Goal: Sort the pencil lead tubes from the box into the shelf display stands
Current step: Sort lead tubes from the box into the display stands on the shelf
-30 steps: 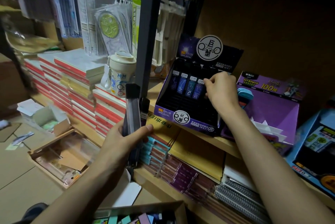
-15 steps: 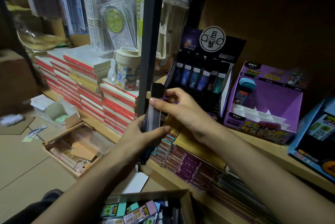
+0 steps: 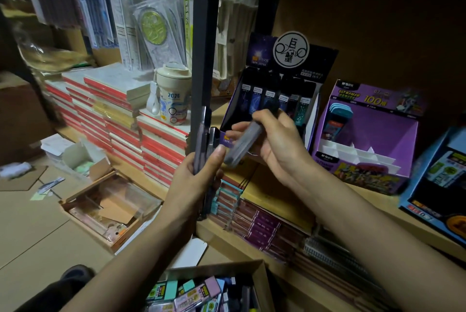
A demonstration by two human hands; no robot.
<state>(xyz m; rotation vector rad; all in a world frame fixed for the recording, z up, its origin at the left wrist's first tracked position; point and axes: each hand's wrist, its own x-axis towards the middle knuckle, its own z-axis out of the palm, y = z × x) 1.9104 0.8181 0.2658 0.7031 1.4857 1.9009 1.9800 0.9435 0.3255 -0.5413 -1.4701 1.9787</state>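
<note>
My left hand (image 3: 199,173) grips a small upright stack of dark pencil lead tubes (image 3: 203,140) in front of the black shelf post. My right hand (image 3: 274,140) pinches one grey lead tube (image 3: 243,146), tilted and blurred, just right of that stack. Behind my right hand stands the black display stand (image 3: 280,89) with a row of several lead tubes in its back slots. A purple display stand (image 3: 365,135) with white dividers sits to its right. The cardboard box (image 3: 211,289) of mixed lead tubes lies at the bottom edge.
A black shelf post (image 3: 205,41) rises right behind my left hand. Stacked red-edged notebooks (image 3: 113,115) and a cream cup (image 3: 174,94) fill the shelf at left. A blue box (image 3: 438,178) sits at far right. An open carton (image 3: 111,208) lies on the floor.
My right hand left the black display stand, came back to the stack in my left hand, and now holds one tube pulled away from it. The left hand stayed in place.
</note>
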